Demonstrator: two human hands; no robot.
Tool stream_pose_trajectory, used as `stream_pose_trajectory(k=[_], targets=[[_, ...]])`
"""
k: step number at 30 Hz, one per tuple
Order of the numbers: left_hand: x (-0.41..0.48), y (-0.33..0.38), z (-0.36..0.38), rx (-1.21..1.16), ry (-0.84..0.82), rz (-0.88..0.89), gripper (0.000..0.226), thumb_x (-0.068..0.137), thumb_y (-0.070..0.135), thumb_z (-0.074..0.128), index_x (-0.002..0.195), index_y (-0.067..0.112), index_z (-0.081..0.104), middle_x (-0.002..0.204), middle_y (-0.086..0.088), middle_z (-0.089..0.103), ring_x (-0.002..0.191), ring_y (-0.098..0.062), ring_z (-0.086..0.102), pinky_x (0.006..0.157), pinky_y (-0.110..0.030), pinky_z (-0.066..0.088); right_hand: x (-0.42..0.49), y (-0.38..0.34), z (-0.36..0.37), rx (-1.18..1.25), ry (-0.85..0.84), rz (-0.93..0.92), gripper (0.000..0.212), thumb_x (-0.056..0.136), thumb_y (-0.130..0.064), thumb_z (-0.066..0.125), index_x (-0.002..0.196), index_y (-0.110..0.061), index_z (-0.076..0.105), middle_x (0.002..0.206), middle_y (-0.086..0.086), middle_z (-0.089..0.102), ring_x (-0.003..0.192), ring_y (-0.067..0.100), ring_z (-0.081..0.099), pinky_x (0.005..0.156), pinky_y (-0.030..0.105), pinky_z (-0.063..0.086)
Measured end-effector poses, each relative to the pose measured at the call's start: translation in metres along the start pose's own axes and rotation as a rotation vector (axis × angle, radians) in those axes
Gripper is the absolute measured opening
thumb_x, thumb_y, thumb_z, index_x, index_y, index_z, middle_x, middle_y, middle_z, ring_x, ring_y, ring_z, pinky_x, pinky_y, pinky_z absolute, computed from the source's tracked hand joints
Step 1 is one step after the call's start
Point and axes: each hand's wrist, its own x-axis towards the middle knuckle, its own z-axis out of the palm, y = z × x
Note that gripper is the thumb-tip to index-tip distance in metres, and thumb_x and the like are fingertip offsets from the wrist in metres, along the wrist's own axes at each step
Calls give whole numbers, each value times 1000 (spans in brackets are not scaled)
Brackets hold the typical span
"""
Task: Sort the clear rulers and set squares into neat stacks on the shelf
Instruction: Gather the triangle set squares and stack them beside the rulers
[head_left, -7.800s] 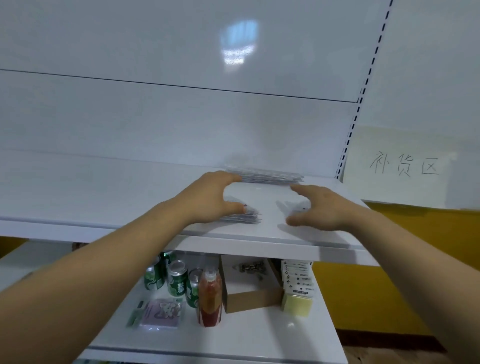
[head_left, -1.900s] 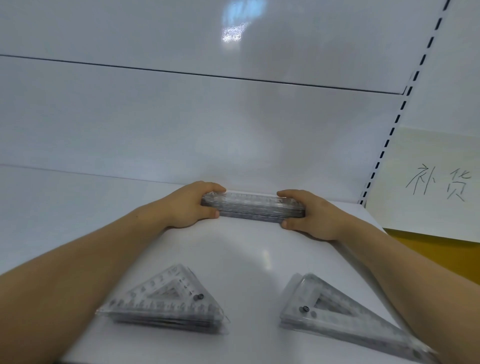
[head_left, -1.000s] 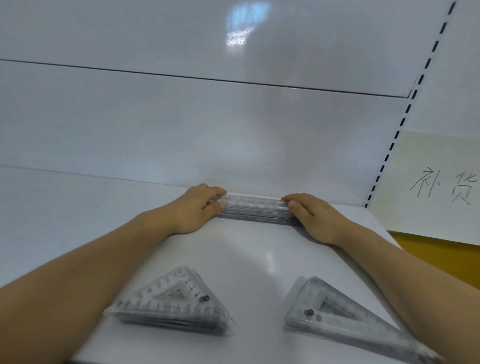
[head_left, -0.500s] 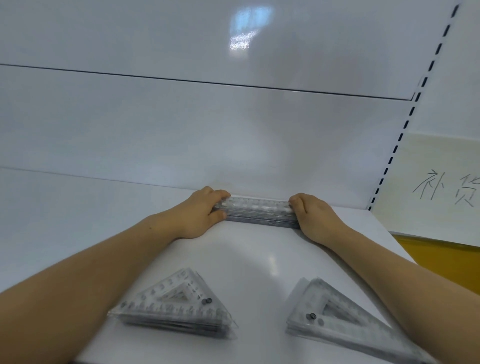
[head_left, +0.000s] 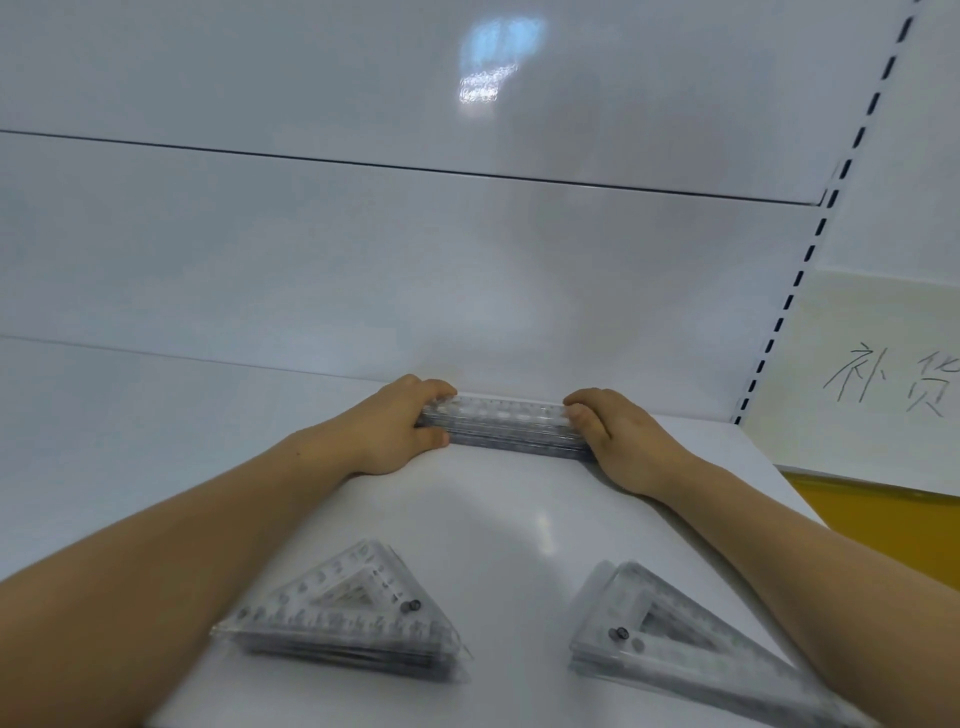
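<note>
Head view: left grip (head_left: 395, 431) and right grip (head_left: 621, 444) each clasp one end of the ruler stack (head_left: 506, 423) on the shelf (head_left: 509, 514).

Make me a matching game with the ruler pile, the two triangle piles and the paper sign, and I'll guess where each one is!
Things:
1. ruler pile
2. short triangle pile
3. long triangle pile
4. paper sign

Places:
A. past the right end of the shelf, with handwriting on it
B. front of the shelf, left side
C. back of the shelf, gripped between the left hand and right hand
D. front of the shelf, right side

Pairs: 1-C, 2-B, 3-D, 4-A
</note>
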Motion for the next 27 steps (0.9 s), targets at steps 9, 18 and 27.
stream_pose_trajectory(k=[9,18,27], targets=[[1,-7,-3,86,-19,-30,67,88,40,61,145,26,29,128,1,41,118,-17,41,103,-30,36,-3,9,-11,-157,-163,-9,59,90,-48,54,141,-25,35,120,-4,46,109,13,45,94,22,32],[-2,-8,-3,133,-5,-76,77,87,49,57,149,33,12,137,-7,38,128,-24,37,105,-34,34,-9,12,-26,57,-199,152,79,82,-34,71,146,-34,25,138,-6,42,116,11,45,102,24,34],[-4,-2,0,153,-22,-110,75,89,48,54,149,27,13,140,-8,39,123,-25,45,103,-32,37,-12,4,-17,22,-282,157,74,94,-12,47,150,-36,5,150,-1,31,106,11,42,91,18,28]])
